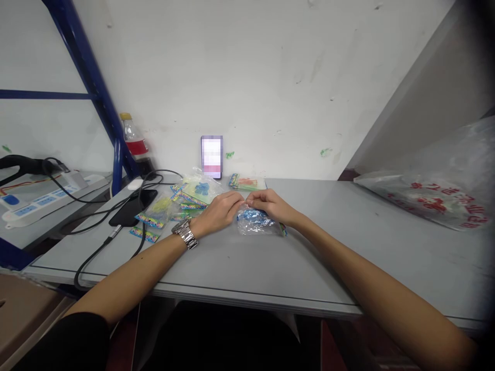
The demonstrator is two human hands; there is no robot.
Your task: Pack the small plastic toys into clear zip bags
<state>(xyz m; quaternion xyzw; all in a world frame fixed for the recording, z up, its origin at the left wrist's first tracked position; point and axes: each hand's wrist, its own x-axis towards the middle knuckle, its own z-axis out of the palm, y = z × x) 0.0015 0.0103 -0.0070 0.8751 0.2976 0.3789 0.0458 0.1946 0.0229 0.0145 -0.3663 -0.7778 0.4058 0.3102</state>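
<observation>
A clear plastic bag (253,226) with something blue inside lies on the grey table between my hands. My left hand (220,212), below a metal wristwatch, pinches at the bag's upper left edge. Close beside it, my right hand (273,206) has thumb and fingers pressed together on the same edge. The two sets of fingertips nearly meet. What the blue contents are, I cannot make out. Left of my left hand is a loose pile of small clear packets (160,208) with colourful printed header strips, holding yellow, green and blue pieces.
Behind my hands lies another packet (247,182) with orange contents. An upright phone (212,157) leans on the wall. A dark phone (133,208), black cables, a bottle (135,141) and a power strip (54,198) are left. A large plastic bag (436,190) stands right.
</observation>
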